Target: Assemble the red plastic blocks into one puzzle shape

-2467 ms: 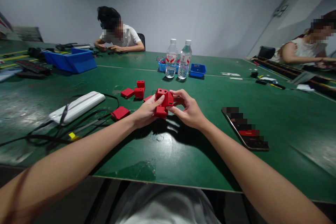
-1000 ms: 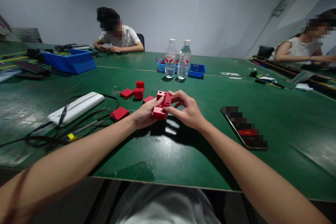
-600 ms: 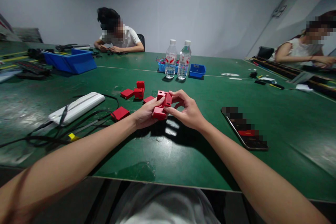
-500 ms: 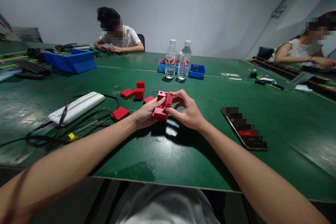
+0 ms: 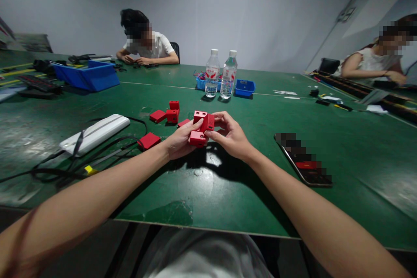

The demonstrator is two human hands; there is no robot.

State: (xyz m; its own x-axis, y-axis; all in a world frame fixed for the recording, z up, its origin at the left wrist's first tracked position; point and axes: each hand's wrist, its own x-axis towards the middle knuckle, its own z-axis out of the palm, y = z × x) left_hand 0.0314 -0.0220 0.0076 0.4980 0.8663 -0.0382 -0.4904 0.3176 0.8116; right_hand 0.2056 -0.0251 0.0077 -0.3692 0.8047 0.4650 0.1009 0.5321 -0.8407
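Red blocks with small round holes are held together above the green table. My left hand wraps round their left side, its thumb lying across the front. On the right side, my right hand pinches the blocks between thumb and fingertips. Behind and left of my left hand lie more red pieces: a flat one, a holed block and a square one. Another red piece is partly hidden behind my left hand.
A white power bank with black cables lies left, a phone right. Two water bottles stand before blue trays. A large blue bin sits back left. Two people sit across and at the right.
The held red blocks have turned slightly and shifted a little left, showing more of the holed top face. My right hand's fingers have closed in a little on them.
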